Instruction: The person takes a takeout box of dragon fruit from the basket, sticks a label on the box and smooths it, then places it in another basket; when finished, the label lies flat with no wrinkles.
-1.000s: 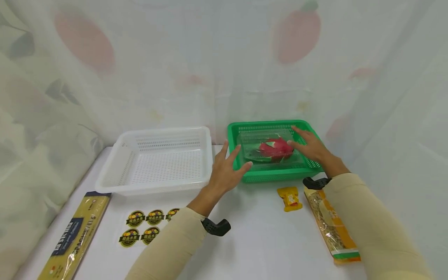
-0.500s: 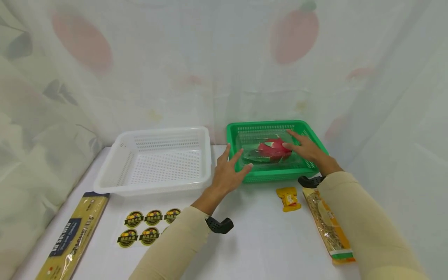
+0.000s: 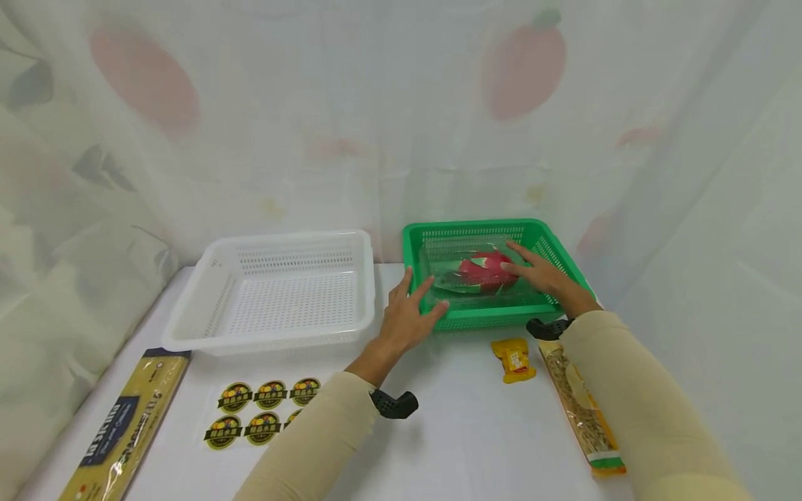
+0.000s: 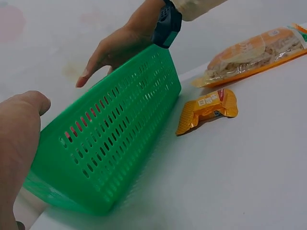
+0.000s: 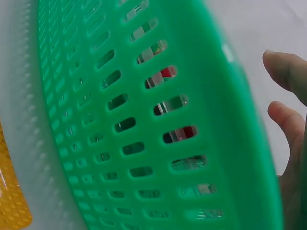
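and here's the left hand (image 3: 407, 319), fingers spread, at the left rim of a green perforated plastic basket (image 3: 491, 314); inside lies a clear rectangular plastic box (image 3: 451, 254), a red, green-tipped fruit (image 3: 485, 270) showing through; right hand (image 3: 544, 275), fingers apart, at the box's right end, touching or not, can't tell!

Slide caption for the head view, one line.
Left hand and right hand at a green basket holding red fruit in a clear container, white basket alongside.
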Demonstrator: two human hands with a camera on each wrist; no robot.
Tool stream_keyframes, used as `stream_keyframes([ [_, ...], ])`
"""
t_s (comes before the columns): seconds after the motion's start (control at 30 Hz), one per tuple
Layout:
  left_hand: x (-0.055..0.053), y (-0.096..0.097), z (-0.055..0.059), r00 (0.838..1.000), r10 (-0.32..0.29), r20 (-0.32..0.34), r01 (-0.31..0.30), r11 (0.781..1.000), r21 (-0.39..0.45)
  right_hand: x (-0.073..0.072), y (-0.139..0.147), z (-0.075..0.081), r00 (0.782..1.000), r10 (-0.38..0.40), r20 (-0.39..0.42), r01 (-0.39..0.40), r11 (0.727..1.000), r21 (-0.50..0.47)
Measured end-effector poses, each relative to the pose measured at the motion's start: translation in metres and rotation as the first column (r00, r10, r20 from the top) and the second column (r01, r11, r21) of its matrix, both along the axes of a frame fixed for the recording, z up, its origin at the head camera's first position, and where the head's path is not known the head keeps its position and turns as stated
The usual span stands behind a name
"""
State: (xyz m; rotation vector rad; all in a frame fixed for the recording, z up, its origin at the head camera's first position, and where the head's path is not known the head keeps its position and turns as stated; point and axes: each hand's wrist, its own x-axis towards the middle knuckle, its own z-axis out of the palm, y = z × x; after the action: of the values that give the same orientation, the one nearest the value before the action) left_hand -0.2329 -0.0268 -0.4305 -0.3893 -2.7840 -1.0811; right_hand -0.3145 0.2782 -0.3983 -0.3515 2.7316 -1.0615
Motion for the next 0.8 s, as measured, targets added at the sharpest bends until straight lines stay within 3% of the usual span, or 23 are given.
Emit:
stream_keyframes([
  [0.3, -0.003, -0.002, -0.010, 1.000, 0.008, 0.000, -0.008, 1.000, -0.012, -0.006, -0.003, -0.008, 0.999, 0.000, 0.033, 0.001, 1.000, -0.025],
  [0.47, -0.004, -0.003, -0.016, 0.999, 0.021, -0.034, -0.022, 0.999, -0.037, -0.008, -0.005, -0.009, 0.996, -0.015, 0.083, 0.020, 0.998, -0.063],
  [0.67, -0.002, -0.001, -0.020, 0.998, 0.025, -0.060, -0.027, 0.999, -0.036, -0.009, -0.004, -0.008, 0.986, -0.015, 0.165, 0.041, 0.988, -0.152],
  [0.8, -0.001, 0.000, -0.022, 0.997, 0.034, -0.074, -0.037, 0.999, -0.030, -0.008, -0.003, -0.007, 0.975, 0.005, 0.221, 0.052, 0.966, -0.253],
])
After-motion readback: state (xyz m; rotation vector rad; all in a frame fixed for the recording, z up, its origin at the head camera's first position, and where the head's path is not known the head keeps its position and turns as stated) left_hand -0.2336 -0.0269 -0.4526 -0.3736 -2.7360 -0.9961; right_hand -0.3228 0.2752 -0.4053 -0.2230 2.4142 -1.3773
